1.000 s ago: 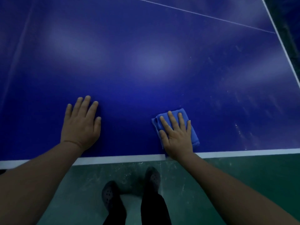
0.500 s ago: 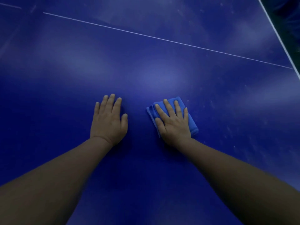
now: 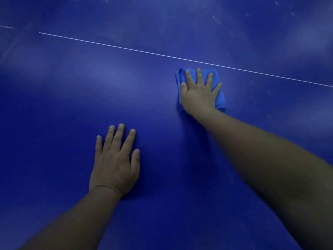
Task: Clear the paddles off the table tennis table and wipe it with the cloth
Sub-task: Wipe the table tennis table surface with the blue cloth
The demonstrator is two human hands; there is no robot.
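The dark blue table tennis table [image 3: 63,105] fills the view. A folded light blue cloth [image 3: 220,98] lies on it just short of the thin white centre line [image 3: 144,51]. My right hand [image 3: 199,92] presses flat on the cloth with fingers straight and spread, arm stretched far forward. My left hand [image 3: 115,163] rests flat on the bare table nearer to me, fingers straight. No paddle is in view.
Pale smudges and specks mark the table surface beyond the white line, at the top right [image 3: 216,19]. The table's edges are out of view.
My right hand has pushed the cloth forward from the near edge towards the white line. My left hand stays flat on the table, now well behind the right. The floor and my feet have left the view.
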